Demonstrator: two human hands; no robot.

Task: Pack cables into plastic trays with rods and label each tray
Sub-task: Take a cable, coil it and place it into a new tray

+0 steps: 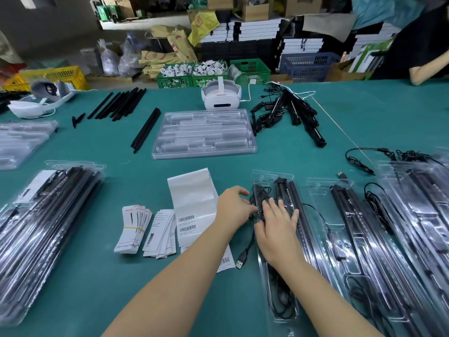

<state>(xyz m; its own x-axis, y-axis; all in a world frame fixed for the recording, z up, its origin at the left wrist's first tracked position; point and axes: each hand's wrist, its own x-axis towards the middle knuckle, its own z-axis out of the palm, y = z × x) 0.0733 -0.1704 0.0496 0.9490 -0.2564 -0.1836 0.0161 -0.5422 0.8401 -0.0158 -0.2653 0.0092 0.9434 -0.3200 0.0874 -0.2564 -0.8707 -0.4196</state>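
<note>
A clear plastic tray (pixel 274 239) lies lengthwise on the green table (pixel 121 276) just right of centre, black rods (pixel 292 205) seated along its right side and a black cable (pixel 261 194) bunched in its left channel, while the cable's USB plug (pixel 240 261) trails out onto the cloth beside it. The right hand (pixel 275 229) lies flat on the tray, fingers straight and spread, pressing the contents down; the left hand (pixel 233 205) curls its fingertips at the tray's left edge, seemingly pinching the cable, though the contact is partly hidden. The step in hand looks to be tucking the cable in. The loose plug would next need feeding into the channel, then a barcode from the label sheet (pixel 194 210) just to the left. More filled trays (pixel 364 239) wait at right, a finished stack (pixel 43 227) at left, and empty trays (pixel 204 132) beyond.
</note>
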